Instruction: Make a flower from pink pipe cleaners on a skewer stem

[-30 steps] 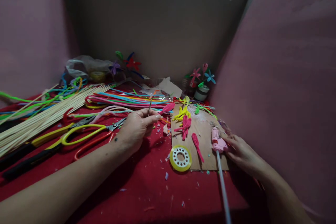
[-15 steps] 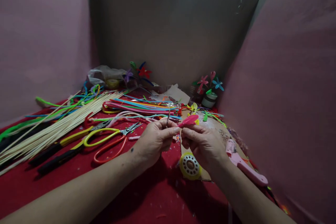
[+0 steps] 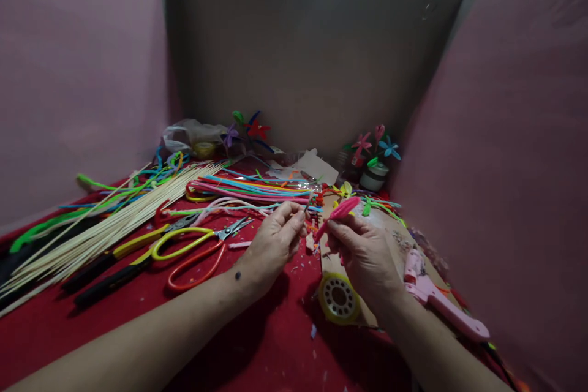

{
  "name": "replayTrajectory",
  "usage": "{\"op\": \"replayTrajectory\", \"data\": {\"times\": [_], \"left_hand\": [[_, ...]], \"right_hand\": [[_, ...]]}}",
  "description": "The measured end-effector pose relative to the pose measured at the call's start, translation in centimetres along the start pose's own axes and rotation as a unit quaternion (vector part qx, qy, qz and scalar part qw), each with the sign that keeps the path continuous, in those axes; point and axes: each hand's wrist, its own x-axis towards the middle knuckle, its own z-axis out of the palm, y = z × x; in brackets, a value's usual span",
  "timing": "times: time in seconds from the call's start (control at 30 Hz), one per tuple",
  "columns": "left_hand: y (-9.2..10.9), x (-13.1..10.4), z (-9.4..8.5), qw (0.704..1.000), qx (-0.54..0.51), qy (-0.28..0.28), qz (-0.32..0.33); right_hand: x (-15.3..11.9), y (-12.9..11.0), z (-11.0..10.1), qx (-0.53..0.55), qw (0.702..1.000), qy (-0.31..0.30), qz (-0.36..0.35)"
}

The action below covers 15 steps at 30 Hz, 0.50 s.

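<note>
My right hand (image 3: 367, 254) pinches a bright pink pipe cleaner (image 3: 343, 209) bent into a narrow petal-like loop, its short end pointing down toward the left. Just across from it, my left hand (image 3: 273, 245) is closed, thumb against forefinger, on a thin dark piece (image 3: 307, 205) that rises from the fingertips; its kind is too small to tell. A small gap separates the two hands. Below my right hand, a yellow tape roll (image 3: 339, 298) stands at the edge of a cardboard sheet (image 3: 327, 263).
Left on the red cloth (image 3: 285, 343) lie scissors (image 3: 197, 251), pliers (image 3: 138, 251) and thin wooden sticks (image 3: 124, 214). Behind are bundled pipe cleaners (image 3: 250, 188). A pink glue gun (image 3: 445, 303) lies right. Pipe-cleaner flowers (image 3: 389, 147) stand by the back wall.
My hands have moved apart, and the pink pipe cleaner is now away from my left fingers, tilted more upright in my right hand. The view has shifted slightly.
</note>
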Motion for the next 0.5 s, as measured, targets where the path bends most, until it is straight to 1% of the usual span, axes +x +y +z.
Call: {"op": "replayTrajectory", "data": {"times": [0.1,0.17,0.3,0.5], "left_hand": [[-0.13,-0.17,0.14,0.999,0.030,-0.023,0.003],[-0.12,-0.37,0.27,0.998,0.058,-0.029,0.009],[0.06,-0.66,0.50,0.995,0.100,-0.025,0.013],[0.08,-0.77,0.61,0.993,0.118,-0.018,0.022]], "right_hand": [[-0.17,0.25,-0.02,-0.001,1.000,0.001,0.000],[-0.20,0.41,-0.02,0.013,1.000,-0.006,-0.008],[-0.16,0.69,-0.06,0.027,0.999,-0.026,-0.014],[-0.17,0.90,-0.11,0.024,0.999,-0.023,-0.003]]}}
